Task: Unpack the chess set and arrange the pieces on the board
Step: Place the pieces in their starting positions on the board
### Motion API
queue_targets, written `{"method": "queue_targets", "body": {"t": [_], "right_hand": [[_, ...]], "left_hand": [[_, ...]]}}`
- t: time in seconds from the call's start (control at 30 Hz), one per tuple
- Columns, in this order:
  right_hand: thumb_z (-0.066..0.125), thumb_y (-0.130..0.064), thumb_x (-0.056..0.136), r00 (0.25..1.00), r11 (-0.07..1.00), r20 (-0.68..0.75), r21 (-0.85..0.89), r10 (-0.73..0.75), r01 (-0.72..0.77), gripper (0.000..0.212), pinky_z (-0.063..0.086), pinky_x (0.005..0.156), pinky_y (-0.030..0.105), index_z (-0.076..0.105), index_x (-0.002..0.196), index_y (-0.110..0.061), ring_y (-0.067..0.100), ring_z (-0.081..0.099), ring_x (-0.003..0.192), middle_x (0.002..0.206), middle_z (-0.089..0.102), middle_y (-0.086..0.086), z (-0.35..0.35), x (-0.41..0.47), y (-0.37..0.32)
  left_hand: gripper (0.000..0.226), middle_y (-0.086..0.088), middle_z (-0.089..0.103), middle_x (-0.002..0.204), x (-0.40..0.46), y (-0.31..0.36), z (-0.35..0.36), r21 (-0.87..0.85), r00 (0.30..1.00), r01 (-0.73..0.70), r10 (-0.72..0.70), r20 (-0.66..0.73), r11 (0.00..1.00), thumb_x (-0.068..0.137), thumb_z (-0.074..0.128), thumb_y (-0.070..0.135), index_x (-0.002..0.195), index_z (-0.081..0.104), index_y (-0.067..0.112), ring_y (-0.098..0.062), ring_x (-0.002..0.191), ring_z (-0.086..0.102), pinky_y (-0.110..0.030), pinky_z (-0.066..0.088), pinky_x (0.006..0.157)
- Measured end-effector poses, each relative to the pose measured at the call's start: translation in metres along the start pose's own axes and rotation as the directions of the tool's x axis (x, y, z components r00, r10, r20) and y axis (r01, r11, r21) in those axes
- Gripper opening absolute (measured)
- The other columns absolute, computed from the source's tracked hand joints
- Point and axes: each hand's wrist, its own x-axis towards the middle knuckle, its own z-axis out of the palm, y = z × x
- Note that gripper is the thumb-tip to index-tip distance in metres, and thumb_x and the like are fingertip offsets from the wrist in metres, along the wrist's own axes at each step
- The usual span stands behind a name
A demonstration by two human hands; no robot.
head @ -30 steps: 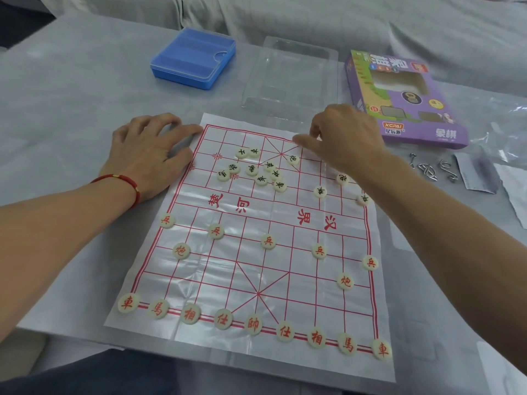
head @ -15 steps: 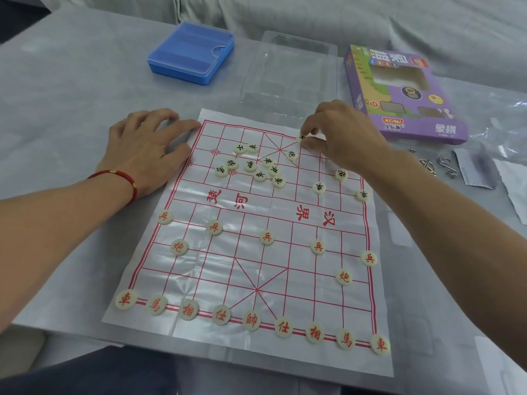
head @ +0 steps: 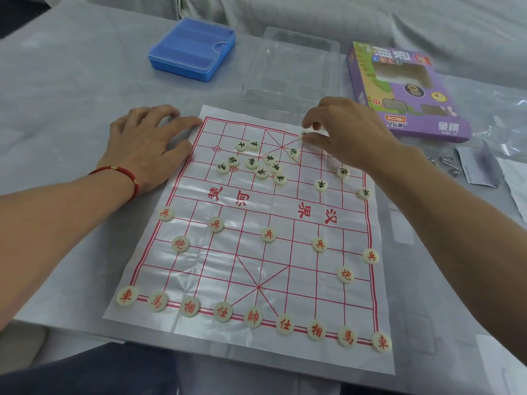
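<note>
Nearest the worktop's front edge, the red pieces (head: 252, 317) stand fully arranged on the board (head: 285, 269). Farther back, black pieces (head: 262, 163) remain clustered unsorted. The left hand (head: 148, 149) presses flat; the right hand (head: 342, 132) pinches one black piece (head: 302, 135) at the far row.

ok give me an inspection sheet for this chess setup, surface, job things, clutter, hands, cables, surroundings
surface: grey table, under the board.
job's things: paper board lies flat; red pieces stand arranged on the near half; black pieces lie bunched on the far half, a few set toward its right edge.
clutter: blue plastic case, clear tray, purple box, metal rings and plastic wrap beyond and right of the board.
hands: left hand rests flat at the board's far left corner; right hand pinches a piece at the far edge.
cables: nothing seen.
surroundings: grey cloth behind the table.
</note>
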Motion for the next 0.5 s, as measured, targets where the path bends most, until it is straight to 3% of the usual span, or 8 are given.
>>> {"method": "queue_targets", "body": {"t": [0.13,0.23,0.33,0.5], "right_hand": [[0.070,-0.027,0.093,0.992,0.990,0.011,0.066,-0.126,0.125,0.025,0.057,0.074,0.039,0.070,0.118,-0.022,0.014,0.060,0.087,0.106,0.067,-0.003,-0.008,-0.005,-0.007],[0.070,-0.036,0.092,0.983,0.986,0.090,0.064,-0.159,0.154,0.031,0.056,0.081,0.041,0.068,0.122,-0.026,0.016,0.061,0.095,0.107,0.067,-0.004,-0.006,-0.007,-0.015],[0.070,-0.032,0.092,0.978,0.985,0.125,0.051,-0.169,0.164,0.026,0.057,0.081,0.044,0.069,0.118,-0.027,0.017,0.061,0.095,0.106,0.068,-0.004,-0.001,-0.007,-0.016],[0.069,-0.029,0.093,0.989,0.985,0.045,0.113,-0.139,0.133,0.027,0.042,0.070,0.024,0.071,0.119,-0.019,0.010,0.056,0.083,0.107,0.070,-0.001,-0.008,-0.009,-0.008]], "left_hand": [[0.047,0.001,0.035,0.153,0.000,0.000,0.001,0.007,1.000,0.002,-0.002,-0.002,1.000,0.101,0.036,0.051,0.148,0.033,0.047,-0.032,0.142,0.027,-0.059,0.025,0.113],[0.047,0.000,0.035,0.154,0.000,-0.001,0.001,0.006,1.000,0.001,-0.001,0.001,1.000,0.101,0.036,0.051,0.148,0.033,0.047,-0.033,0.142,0.027,-0.059,0.025,0.112],[0.047,-0.001,0.035,0.154,0.000,-0.001,0.001,0.013,1.000,-0.004,0.004,0.003,1.000,0.101,0.036,0.051,0.148,0.033,0.046,-0.034,0.142,0.027,-0.060,0.025,0.112],[0.047,0.000,0.034,0.154,0.000,0.000,0.001,0.010,1.000,-0.003,0.003,0.002,1.000,0.102,0.037,0.051,0.148,0.033,0.045,-0.034,0.142,0.027,-0.060,0.025,0.112]]}}
